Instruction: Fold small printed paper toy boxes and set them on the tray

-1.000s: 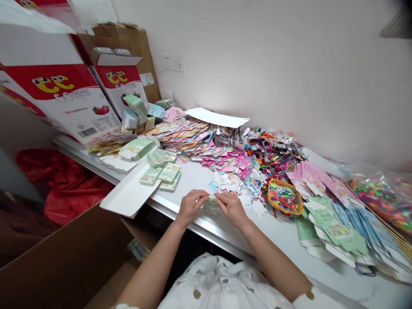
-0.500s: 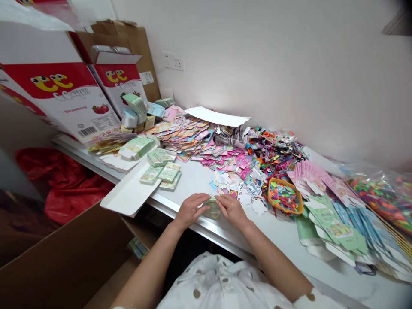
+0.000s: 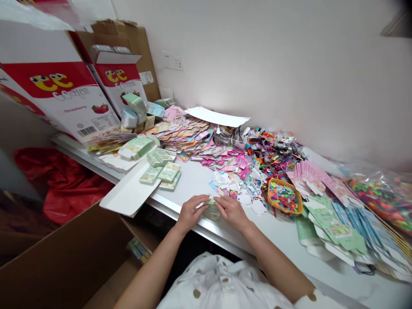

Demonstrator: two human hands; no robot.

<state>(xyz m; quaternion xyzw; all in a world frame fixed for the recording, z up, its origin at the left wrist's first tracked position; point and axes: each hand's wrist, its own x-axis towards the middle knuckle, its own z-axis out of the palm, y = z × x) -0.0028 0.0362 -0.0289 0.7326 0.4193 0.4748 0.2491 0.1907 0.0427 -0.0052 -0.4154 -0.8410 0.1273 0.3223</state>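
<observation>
Between both hands, at the table's front edge, is a small green printed box (image 3: 212, 211). My left hand (image 3: 193, 211) pinches its left side near the top, while my right hand (image 3: 232, 210) grips the upper right side; the fingers cover part of it. Left of the hands, several similar small green boxes (image 3: 169, 172) lie in a loose group, some on a white card flap (image 3: 124, 198). Just beyond the hands lie loose paper cut-outs (image 3: 254, 185) and stickers.
A yellow basket (image 3: 301, 201) of small colourful pieces stands to the right, beside flat green cartons (image 3: 337, 223). Behind are piles of printed packets (image 3: 183, 134). Large strawberry cartons (image 3: 77, 103) stand at the back left. An open cardboard box (image 3: 71, 253) sits below the table edge.
The small green box has tilted slightly between my hands, and its printed face shows a little more. Both hands stay in nearly the same place.
</observation>
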